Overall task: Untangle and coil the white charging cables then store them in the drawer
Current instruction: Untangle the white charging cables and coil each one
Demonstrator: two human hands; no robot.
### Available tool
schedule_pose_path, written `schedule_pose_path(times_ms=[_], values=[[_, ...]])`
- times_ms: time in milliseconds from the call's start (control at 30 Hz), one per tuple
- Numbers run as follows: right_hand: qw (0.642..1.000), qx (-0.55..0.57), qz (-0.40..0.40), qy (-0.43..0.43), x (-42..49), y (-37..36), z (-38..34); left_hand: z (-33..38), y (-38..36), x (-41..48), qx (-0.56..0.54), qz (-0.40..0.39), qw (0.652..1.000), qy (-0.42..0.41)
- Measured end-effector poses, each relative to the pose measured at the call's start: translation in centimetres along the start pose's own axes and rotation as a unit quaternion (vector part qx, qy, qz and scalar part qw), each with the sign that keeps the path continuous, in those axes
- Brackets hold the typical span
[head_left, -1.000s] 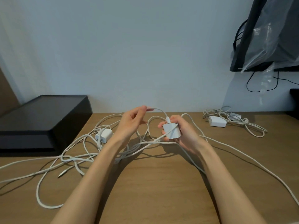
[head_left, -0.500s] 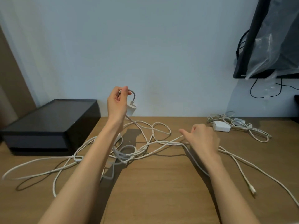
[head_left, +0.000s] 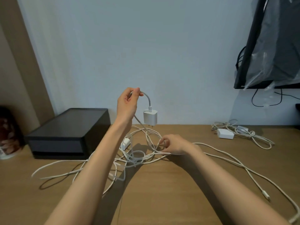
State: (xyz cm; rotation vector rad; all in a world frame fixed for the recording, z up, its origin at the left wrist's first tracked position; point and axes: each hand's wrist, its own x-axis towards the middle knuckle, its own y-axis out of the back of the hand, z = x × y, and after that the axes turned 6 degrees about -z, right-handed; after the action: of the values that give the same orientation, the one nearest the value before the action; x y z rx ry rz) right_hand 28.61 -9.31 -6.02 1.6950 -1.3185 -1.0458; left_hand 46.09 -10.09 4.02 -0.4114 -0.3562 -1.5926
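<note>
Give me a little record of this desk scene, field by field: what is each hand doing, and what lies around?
Left grip: raised, pinches a cable; its white charger dangles above the desk
Right grip: low, fingers curled on a loop of the tangled cables
Second charger: lying in the tangle
Separate bundle: far right, untouched
Black box: back left

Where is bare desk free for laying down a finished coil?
Bare desk between the forearms at the front edge; also the wall strip between the dangling charger and the far-right bundle. Crowded: the tangle at the right hand, beside the black box; a long cable crosses the right side.
</note>
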Motion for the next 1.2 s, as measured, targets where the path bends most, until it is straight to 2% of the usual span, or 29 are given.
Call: schedule_pose_path(times_ms=[267,333,400,500,567,733,867,1133,1200], values=[[0.997,-0.066,-0.007,0.051,0.9,0.0,0.5,-0.7,1.9,-1.1,0.023,0.024,0.999,0.011],[0.993,-0.075,0.052,0.07,0.8,0.6,0.5,-1.0,2.2,-1.1,0.036,0.028,0.999,-0.002],[0.984,-0.039,0.14,0.104,0.5,2.1,0.1,-1.1,2.7,-1.0,0.063,0.032,0.997,-0.027],[0.944,0.041,0.279,0.17,-0.6,5.8,-1.6,-0.9,3.2,-1.2,0.126,0.017,0.99,-0.066],[0.921,0.081,0.319,0.21,-2.1,8.6,-3.5,-0.5,3.2,-1.5,0.165,-0.003,0.983,-0.083],[0.921,0.055,0.268,0.277,-4.9,12.3,-7.4,1.3,2.2,-1.7,0.246,-0.035,0.953,-0.174],[0.926,0.038,0.244,0.284,-5.8,12.4,-8.4,3.0,2.0,-1.7,0.37,-0.065,0.898,-0.228],[0.929,0.019,0.246,0.276,-6.7,11.9,-7.9,4.1,1.3,-1.5,0.494,-0.051,0.845,-0.2],[0.931,0.015,0.27,0.247,-6.6,11.7,-6.8,3.8,1.7,-1.3,0.495,-0.051,0.846,-0.194]])
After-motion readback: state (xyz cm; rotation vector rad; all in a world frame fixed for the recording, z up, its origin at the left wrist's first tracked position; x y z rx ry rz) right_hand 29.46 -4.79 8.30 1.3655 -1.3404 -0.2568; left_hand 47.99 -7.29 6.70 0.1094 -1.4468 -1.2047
